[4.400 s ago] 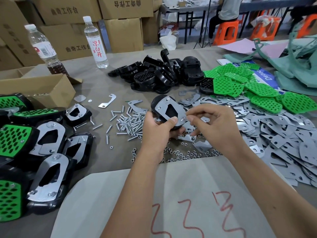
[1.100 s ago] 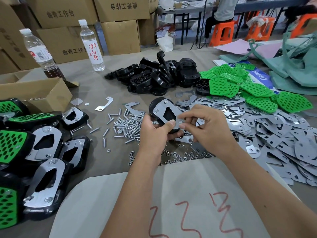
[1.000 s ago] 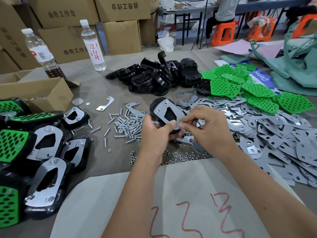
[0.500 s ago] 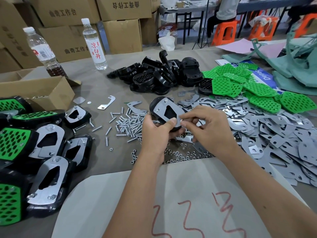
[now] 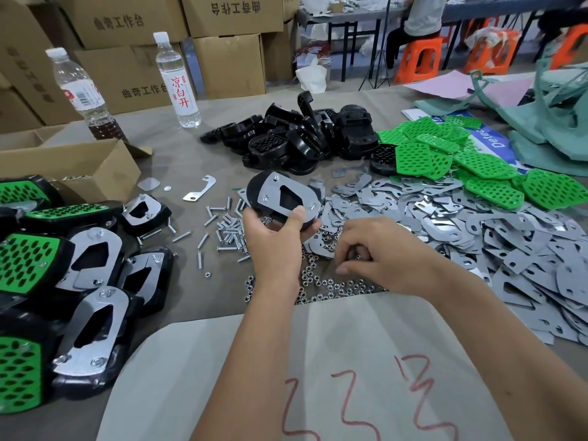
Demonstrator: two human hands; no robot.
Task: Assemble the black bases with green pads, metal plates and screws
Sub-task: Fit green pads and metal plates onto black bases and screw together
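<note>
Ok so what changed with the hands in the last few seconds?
The right hand left the metal plate and dropped to the loose nuts on the table, fingers curled as if picking one. The left hand kept its grip on the black base, plate up. The piles of parts stayed put.

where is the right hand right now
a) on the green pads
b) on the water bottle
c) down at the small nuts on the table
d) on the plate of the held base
c: the right hand is lowered over the scattered nuts, fingers curled at them, apart from the black base that the left hand holds up.
</note>
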